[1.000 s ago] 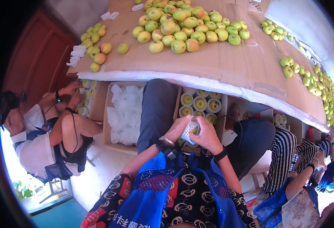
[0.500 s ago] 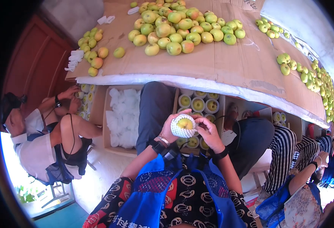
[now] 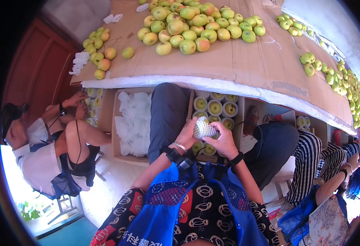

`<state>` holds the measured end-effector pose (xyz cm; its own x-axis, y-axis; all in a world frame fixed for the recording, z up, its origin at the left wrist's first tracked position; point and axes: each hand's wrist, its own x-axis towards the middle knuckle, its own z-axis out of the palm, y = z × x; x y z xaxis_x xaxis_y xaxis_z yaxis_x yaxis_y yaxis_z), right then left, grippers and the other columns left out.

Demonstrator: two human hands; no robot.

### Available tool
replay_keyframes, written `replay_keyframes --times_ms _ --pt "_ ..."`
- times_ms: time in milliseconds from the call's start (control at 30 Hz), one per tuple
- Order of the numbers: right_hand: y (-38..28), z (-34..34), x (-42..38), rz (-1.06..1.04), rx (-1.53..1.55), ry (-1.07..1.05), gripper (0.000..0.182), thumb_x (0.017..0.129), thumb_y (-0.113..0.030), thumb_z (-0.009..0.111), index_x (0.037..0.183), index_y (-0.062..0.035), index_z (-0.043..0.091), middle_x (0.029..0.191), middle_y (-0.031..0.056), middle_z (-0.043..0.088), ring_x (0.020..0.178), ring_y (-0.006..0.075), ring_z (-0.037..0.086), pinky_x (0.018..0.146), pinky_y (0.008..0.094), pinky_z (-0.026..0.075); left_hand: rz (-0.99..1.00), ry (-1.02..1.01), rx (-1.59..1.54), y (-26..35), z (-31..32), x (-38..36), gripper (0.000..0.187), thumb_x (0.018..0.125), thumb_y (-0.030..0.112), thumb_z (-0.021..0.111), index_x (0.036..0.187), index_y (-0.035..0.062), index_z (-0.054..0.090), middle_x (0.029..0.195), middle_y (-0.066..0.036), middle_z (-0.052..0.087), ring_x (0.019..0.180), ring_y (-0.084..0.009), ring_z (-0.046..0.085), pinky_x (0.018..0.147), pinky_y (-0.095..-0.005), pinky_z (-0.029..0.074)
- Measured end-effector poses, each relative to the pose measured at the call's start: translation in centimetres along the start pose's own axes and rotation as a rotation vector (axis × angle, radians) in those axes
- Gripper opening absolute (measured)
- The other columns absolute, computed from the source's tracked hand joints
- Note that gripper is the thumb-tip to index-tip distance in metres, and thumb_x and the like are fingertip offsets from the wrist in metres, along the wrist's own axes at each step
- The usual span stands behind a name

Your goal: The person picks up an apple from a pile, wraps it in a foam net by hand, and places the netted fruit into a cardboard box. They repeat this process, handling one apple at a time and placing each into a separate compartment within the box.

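Observation:
Between my two hands is an apple in a white foam net (image 3: 204, 128), held over a box of netted apples (image 3: 215, 107). My left hand (image 3: 187, 133) wraps round its left side. On the right, my right hand (image 3: 223, 141) has its fingers and thumb against the net. The net covers most of the apple, with a little of the fruit showing at the top. White foam nets fill the box (image 3: 134, 123) left of my knee.
Loose apples (image 3: 188, 28) lie piled on the cardboard-covered table (image 3: 245, 61), whose front edge is just beyond my knees. A person (image 3: 57, 151) sits at the left beside another apple box (image 3: 93, 102). More people (image 3: 323, 197) sit at the right.
The netted apple has moved slightly right and turned, so its net now faces me. My right hand has shifted lower against it. The head view has moved a little.

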<state>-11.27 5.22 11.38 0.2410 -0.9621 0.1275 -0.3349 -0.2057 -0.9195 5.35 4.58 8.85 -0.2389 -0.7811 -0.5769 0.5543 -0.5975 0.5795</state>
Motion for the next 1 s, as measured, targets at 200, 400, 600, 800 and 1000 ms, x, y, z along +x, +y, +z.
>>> replay_keyframes --times_ms 200,400,600,800,1000 --pt "-0.2 0.8 -0.4 -0.088 -0.123 0.043 0.027 0.065 -0.008 0.069 0.086 -0.0035 0.055 0.078 0.0098 0.056 0.071 0.0231 0.057 0.064 0.0322 0.046 0.049 0.013 0.043 -0.6 -0.3 0.6 0.034 0.091 0.036 0.035 0.109 0.0113 0.051 0.100 -0.004 0.059 0.090 -0.0185 0.058 0.072 -0.0372 0.049" --pt "-1.7 1.1 -0.6 -0.434 -0.389 0.084 0.027 0.064 -0.004 0.068 0.089 -0.0054 0.058 0.086 0.0103 0.054 0.074 0.0272 0.055 0.063 0.0329 0.047 0.026 -0.115 -0.290 -0.5 -0.4 1.2 0.038 0.088 0.032 0.032 0.108 0.0080 0.054 0.102 -0.008 0.059 0.094 -0.0218 0.056 0.084 -0.0407 0.044" --pt "-1.2 0.9 -2.0 -0.124 -0.012 0.177 0.032 0.068 -0.007 0.070 0.095 -0.0023 0.055 0.089 0.0093 0.054 0.075 0.0182 0.056 0.064 0.0269 0.047 0.055 -0.159 -0.545 1.1 1.1 0.1 0.046 0.084 0.034 0.033 0.112 0.0020 0.051 0.113 -0.014 0.054 0.106 -0.0281 0.051 0.095 -0.0412 0.037" --pt "-0.9 1.2 -1.3 0.136 0.604 0.199 0.025 0.080 -0.010 0.062 0.099 0.0009 0.050 0.090 0.0067 0.056 0.073 0.0086 0.055 0.059 0.0227 0.047 0.064 -0.280 -0.472 1.3 1.6 -0.5 0.052 0.082 0.031 0.031 0.118 -0.0030 0.046 0.119 -0.016 0.050 0.111 -0.0281 0.048 0.097 -0.0396 0.035" --pt "2.1 1.6 -1.8 0.383 0.686 0.034 0.017 0.086 -0.016 0.055 0.097 -0.0025 0.052 0.083 0.0019 0.057 0.076 0.0068 0.054 0.057 0.0203 0.045 0.080 -0.258 -0.432 1.1 1.2 -0.2 0.053 0.081 0.029 0.031 0.119 -0.0041 0.044 0.122 -0.015 0.049 0.112 -0.0273 0.047 0.098 -0.0382 0.034"
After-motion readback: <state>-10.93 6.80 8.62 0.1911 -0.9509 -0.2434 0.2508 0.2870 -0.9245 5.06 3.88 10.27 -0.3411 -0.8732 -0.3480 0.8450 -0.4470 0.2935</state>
